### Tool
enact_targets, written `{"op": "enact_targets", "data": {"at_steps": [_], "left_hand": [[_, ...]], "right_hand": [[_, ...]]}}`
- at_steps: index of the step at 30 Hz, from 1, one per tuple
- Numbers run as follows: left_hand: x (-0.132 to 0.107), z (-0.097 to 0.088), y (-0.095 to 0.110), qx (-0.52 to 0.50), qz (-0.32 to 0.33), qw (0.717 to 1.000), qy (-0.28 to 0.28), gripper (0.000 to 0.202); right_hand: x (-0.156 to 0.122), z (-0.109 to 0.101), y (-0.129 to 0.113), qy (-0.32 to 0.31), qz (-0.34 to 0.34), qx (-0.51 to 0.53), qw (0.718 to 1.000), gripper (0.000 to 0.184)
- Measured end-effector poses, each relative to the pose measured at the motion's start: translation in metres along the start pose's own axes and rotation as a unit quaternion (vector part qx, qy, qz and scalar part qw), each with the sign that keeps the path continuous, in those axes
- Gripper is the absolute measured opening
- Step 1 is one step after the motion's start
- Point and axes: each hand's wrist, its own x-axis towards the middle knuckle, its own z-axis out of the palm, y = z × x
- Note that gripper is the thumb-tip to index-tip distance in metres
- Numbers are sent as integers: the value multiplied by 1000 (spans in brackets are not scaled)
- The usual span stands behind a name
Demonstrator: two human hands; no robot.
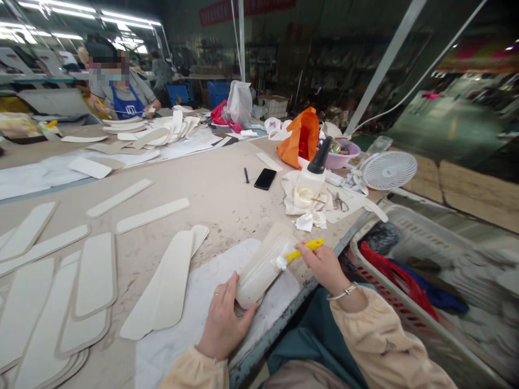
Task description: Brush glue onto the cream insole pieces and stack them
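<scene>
My right hand (324, 266) grips a small brush by its yellow handle (311, 245). The white-smeared bristles (279, 263) touch a long pale flat piece (259, 273) with rounded corners and a wet-looking, shiny face. Around the near end of that piece, my left hand (225, 319) holds it between thumb and fingers. Underneath lies a white sheet (174, 354) along the table's edge. Two overlapping white pieces (168, 286) rest left of my left hand. Beyond the brush, an open white container (305, 195) sits on a stained cloth.
Many white pieces (95, 275) cover the table's left side. A phone (265, 179), scissors (338, 202), a crumpled tissue (310, 220), an orange bag (298, 138) and a fan (389, 170) lie farther off. At right stands a plastic crate (399, 213). Another person (130, 100) works across the table.
</scene>
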Motion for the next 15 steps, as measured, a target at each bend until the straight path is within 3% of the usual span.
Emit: {"op": "enact_targets", "data": {"at_steps": [3, 7, 12, 15], "left_hand": [[0, 1, -2, -4, 3, 1000, 1, 82], [0, 2, -3, 7, 5, 1000, 4, 83], [0, 4, -4, 21, 16, 999, 22, 83], [0, 7, -7, 27, 32, 998, 38, 84]], "right_hand": [[6, -14, 11, 73, -34, -49, 996, 36], [5, -7, 16, 130, -130, -99, 978, 27], [-15, 20, 0, 40, -238, -223, 945, 20], [-35, 30, -19, -38, -314, -206, 926, 15]]}}
